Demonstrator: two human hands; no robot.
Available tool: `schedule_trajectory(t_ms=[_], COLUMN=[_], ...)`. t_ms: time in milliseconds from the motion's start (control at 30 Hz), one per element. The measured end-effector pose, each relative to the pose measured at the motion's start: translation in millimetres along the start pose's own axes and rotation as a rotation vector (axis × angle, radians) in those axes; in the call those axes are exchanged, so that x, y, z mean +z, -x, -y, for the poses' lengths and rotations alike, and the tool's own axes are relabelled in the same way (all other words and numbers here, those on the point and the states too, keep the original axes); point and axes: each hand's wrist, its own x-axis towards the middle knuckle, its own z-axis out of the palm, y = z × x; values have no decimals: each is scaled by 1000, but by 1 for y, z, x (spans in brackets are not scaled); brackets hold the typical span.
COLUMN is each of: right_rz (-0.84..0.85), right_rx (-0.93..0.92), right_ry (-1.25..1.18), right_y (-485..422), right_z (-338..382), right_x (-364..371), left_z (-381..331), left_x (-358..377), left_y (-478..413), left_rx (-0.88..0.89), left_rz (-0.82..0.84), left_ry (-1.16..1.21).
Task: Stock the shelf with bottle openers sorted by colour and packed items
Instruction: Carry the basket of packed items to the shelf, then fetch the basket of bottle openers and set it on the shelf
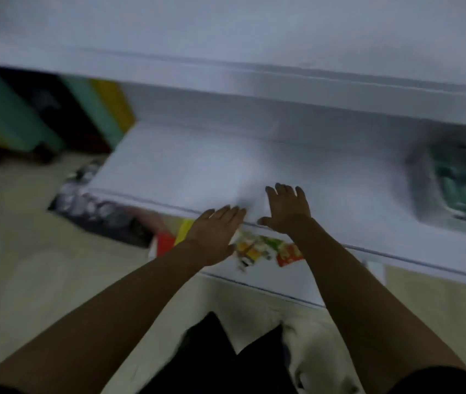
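my left hand and right hand lie flat, empty, at the white shelf board; the small red-and-yellow packets below look light and crinkly, so i'd pinch an edge.

White shelf, grn items in grey basket, red/yellow pkts.

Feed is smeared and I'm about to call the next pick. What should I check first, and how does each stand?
1. Left hand free: ok, fingers straight, holding nothing.
2. Right hand free: ok, open over the white shelf.
3. Room on the shelf: ok, bare white surface ahead of both hands.
4. Green items in the grey tray, shelf's right: one colour? Cannot tell, blurred.
5. Colourful packets on the lower level under the hands: neatly placed? Cannot tell.
6. Picture sharp enough to pick by: not ok, motion blur.
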Motion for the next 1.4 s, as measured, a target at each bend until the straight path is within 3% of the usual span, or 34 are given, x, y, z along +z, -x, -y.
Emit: schedule_trajectory(t_ms=[167,367,500,700,833,1100,1400], right_rz=[-53,-146,-272,-413,-496,-773,-856], right_rx=[-422,-1061,-1357,-1599,-1711,-1832,-1850], right_ry=[103,223,245,272,262,232,254], right_y=[-27,20,59,61,40,19,4], right_z=[257,559,712,891,998,1188,1372], right_x=[-36,-78,-108,-156,-213,-353,-376], left_z=[167,277,329,440,533,692,845], left_x=[74,132,151,162,144,89,135], left_y=[201,409,505,623,684,809,926], left_rx=[-532,-1035,-1300,-1574,-1706,-1694,-1748], left_rz=[6,-15,-12,31,-57,-72,39], left_ry=[119,240,259,216,122,-72,-181])
